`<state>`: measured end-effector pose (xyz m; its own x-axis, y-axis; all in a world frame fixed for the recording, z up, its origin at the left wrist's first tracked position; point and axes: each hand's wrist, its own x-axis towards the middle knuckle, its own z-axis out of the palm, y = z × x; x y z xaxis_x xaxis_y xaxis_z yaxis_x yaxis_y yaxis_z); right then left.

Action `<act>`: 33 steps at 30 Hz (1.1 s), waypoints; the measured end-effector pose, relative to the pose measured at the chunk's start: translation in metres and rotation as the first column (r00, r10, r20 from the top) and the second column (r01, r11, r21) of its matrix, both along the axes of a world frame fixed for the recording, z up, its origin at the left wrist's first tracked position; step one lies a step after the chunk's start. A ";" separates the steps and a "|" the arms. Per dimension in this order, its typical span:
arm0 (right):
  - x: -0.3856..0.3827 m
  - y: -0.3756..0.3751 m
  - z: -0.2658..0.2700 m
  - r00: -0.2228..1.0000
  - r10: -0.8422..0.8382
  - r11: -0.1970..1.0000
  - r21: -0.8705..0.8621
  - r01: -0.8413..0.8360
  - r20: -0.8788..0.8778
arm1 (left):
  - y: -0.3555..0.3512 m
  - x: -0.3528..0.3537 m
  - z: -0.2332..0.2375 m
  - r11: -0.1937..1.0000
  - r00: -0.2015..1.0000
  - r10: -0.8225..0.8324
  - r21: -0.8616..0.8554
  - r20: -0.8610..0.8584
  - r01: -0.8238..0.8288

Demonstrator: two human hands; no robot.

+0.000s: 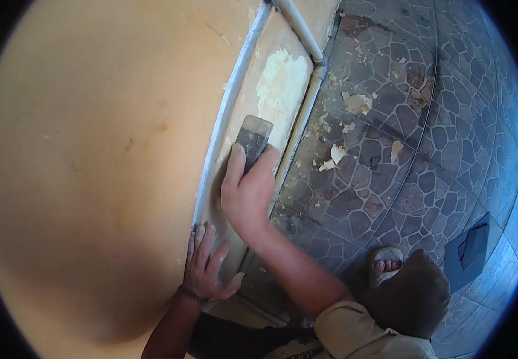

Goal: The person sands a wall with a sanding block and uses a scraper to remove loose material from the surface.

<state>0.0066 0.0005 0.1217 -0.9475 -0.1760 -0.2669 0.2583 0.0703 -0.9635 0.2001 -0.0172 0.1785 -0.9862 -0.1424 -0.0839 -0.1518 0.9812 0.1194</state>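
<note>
My right hand [248, 190] grips a metal scraper [253, 136], whose flat blade is pressed against the cream wall strip between two white pipes. Just above the blade lies a patch of bare, peeled plaster [282, 84]. My left hand [206, 266] rests flat, fingers spread, on the wall beside the lower end of the left pipe [226, 113]. A dark band circles that wrist.
The orange-cream wall [103, 155] fills the left side. The right pipe [304, 113] runs along the wall's foot. The patterned stone-look floor [414, 161] is littered with paint flakes [338, 153]. My sandalled foot [386, 263] and a dark flat object [468, 248] sit at lower right.
</note>
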 end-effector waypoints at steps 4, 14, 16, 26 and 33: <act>-0.107 -0.018 -0.042 0.997 -0.082 0.992 0.093 0.082 0.000 | -0.001 0.001 -0.005 1.000 1.000 -0.004 -0.016 -0.012 0.004; -0.133 -0.019 -0.035 0.986 -0.162 0.986 -0.030 0.161 -0.045 | -0.001 0.000 -0.004 0.998 0.998 -0.025 -0.061 0.056 0.029; -0.097 -0.010 -0.035 0.997 -0.027 1.000 -0.002 0.028 0.071 | 0.001 0.002 0.000 0.998 0.996 -0.017 -0.064 0.087 0.023; -0.086 -0.009 -0.040 0.978 -0.076 0.997 0.000 0.078 0.194 | 0.002 -0.008 0.001 0.993 0.987 0.017 -0.116 0.159 0.001; -0.054 -0.009 -0.048 0.966 -0.060 0.998 0.042 0.051 0.250 | -0.001 -0.004 -0.004 0.995 0.987 -0.013 -0.099 0.162 0.030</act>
<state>-0.0469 -0.0089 0.0733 -0.8574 -0.1117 -0.5024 0.4959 0.0815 -0.8645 0.1965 -0.0186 0.1747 -0.9639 -0.1370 -0.2284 -0.1397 0.9902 -0.0044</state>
